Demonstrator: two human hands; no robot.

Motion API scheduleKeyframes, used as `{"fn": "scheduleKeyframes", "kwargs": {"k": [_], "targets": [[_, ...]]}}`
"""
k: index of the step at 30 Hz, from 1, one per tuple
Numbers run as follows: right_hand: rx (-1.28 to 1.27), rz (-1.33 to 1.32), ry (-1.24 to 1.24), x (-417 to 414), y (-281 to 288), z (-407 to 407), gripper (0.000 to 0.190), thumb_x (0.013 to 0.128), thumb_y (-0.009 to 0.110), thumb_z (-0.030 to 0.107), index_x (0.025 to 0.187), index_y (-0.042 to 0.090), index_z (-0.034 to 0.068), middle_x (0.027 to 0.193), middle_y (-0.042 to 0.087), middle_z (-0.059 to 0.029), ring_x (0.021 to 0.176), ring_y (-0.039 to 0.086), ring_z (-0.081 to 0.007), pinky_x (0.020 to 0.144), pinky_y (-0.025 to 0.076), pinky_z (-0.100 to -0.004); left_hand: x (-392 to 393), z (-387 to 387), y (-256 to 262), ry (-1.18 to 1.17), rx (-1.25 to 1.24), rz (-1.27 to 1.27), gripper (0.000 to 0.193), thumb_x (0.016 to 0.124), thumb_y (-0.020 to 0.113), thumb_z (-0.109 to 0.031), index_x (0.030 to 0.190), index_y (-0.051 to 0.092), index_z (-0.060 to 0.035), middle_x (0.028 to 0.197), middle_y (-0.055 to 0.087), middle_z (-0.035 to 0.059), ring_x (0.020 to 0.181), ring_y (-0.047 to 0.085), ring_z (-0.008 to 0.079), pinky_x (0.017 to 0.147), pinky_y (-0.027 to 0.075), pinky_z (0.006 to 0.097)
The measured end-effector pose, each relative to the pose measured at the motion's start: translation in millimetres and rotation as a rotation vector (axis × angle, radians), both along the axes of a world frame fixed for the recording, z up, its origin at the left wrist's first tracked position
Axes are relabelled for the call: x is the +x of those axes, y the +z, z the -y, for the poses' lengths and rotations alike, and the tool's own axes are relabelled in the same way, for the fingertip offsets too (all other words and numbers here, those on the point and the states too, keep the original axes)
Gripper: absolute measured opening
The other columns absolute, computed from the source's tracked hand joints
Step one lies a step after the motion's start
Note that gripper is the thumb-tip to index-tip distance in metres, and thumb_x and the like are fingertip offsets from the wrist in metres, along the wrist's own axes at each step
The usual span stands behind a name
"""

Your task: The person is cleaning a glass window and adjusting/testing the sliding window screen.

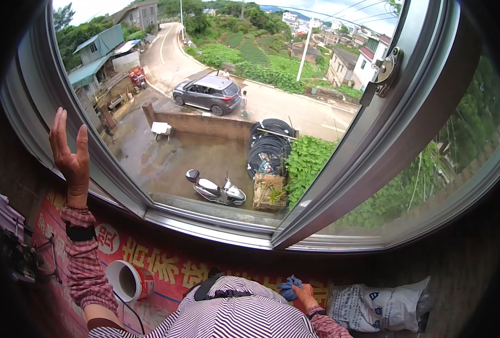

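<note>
My left hand (72,156) is raised at the left, in front of the left upright of the aluminium window frame (102,156). It holds nothing, and the thumb stands apart from the fingers. Whether the hand touches the frame I cannot tell. Low at the right, my right hand (305,295) grips a crumpled blue cloth (290,288). Ahead of me is an open sliding window, with a metal latch (387,69) on the upright of its sash (338,148). The glass pane (440,169) of that sash covers the right side.
Below the sill lies a red printed sheet (161,270) bearing writing. A white and red bucket (142,283) stands on it at the left. A white printed sack (374,308) lies at the right. Outside are a scooter (218,190), coiled black pipe (271,145) and a car (207,93).
</note>
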State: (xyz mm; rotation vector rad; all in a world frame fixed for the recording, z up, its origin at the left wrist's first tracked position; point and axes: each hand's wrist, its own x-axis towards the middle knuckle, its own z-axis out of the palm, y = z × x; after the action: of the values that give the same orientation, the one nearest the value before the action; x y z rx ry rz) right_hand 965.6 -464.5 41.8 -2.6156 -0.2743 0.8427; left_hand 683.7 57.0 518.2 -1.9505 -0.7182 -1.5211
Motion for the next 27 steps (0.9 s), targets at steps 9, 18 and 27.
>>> {"fn": "scheduleKeyframes", "kwargs": {"k": [9, 18, 27], "targets": [[0.306, -0.079, -0.067, 9, 99, -9, 0.03, 0.072, 0.067, 0.032, 0.082, 0.068, 0.003, 0.072, 0.064, -0.0168, 0.07, 0.062, -0.0296, 0.068, 0.046, -0.038, 144, 102, -2, -0.5, 0.125, -0.256, 0.052, 0.081, 0.062, -0.031, 0.122, 0.047, -0.0015, 0.129, 0.045, 0.0199, 0.121, 0.042, 0.0344, 0.099, 0.033, 0.0427], [0.192, 0.278, 0.087, 23, 79, 29, 0.043, 0.065, 0.069, 0.043, 0.075, 0.066, 0.001, 0.071, 0.062, -0.0203, 0.072, 0.061, -0.0344, 0.067, 0.046, -0.0396, 242, 164, 49, -1.245, -0.308, 0.009, 0.035, 0.081, 0.063, -0.016, 0.109, 0.054, 0.0025, 0.092, 0.061, 0.0168, 0.073, 0.06, 0.023, 0.065, 0.048, 0.0335], [0.138, 0.213, 0.083, 37, 33, 60, 0.037, 0.07, 0.067, 0.039, 0.077, 0.066, 0.002, 0.076, 0.063, -0.0189, 0.073, 0.06, -0.0347, 0.066, 0.045, -0.0411, 295, 180, 63, -1.375, -0.549, -0.055, 0.012, 0.081, 0.055, -0.007, 0.091, 0.053, -0.0008, 0.065, 0.057, 0.0162, 0.061, 0.059, 0.027, 0.056, 0.044, 0.0353]]}}
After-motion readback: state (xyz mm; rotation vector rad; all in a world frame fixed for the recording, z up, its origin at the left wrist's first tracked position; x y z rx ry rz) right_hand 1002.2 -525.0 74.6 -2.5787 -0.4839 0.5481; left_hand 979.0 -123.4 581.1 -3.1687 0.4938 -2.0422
